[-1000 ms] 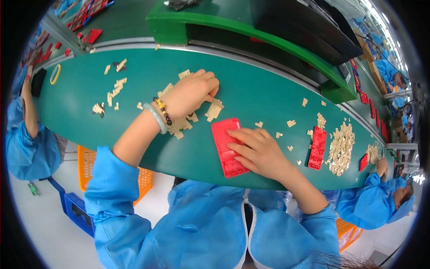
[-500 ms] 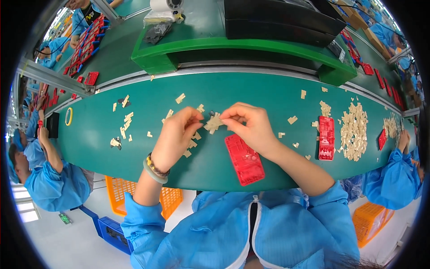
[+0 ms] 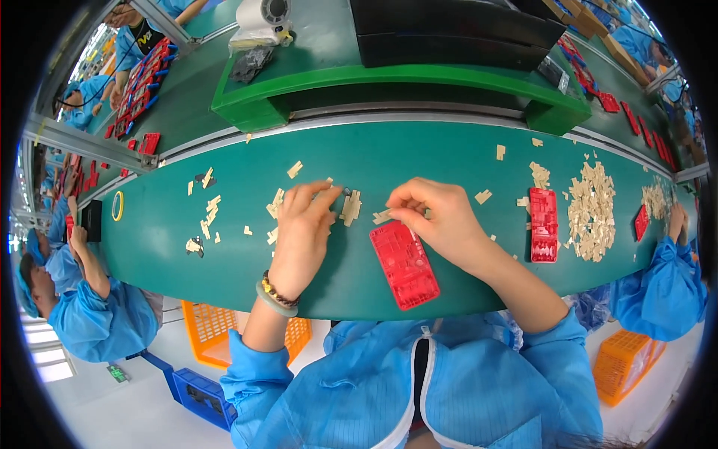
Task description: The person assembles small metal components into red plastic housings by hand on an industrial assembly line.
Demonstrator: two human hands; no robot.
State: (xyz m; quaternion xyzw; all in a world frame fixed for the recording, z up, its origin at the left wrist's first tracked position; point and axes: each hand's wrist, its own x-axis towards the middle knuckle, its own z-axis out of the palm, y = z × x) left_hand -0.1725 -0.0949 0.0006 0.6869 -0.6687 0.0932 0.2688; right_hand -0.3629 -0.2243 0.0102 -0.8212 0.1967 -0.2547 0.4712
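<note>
My right hand [image 3: 437, 221] pinches a small flat cream piece [image 3: 382, 216] between thumb and fingertips, just above the top edge of a red plastic housing [image 3: 404, 266]. That housing lies tilted on the green table, its moulded inner side up. Over to the left, my left hand [image 3: 301, 232] hovers palm down with fingers stretched out, partly covering other cream pieces; its fingertips are a little blurred. Between both hands sits a small stack of cream pieces [image 3: 351, 209], with a dark bit beside its upper end. A bracelet and a pale bangle circle my left wrist.
A second red housing [image 3: 544, 226] lies to the right, beside a large heap of cream pieces [image 3: 591, 211]. More are scattered leftward, near a yellow tape ring [image 3: 117, 206]. A green shelf [image 3: 404, 73] with a black box [image 3: 456, 34] spans the back. Co-workers sit at both sides.
My right hand has drawn a cream piece away from the cluster, rightward. My left hand has turned palm down and its fingers have spread. The view has shifted slightly.
</note>
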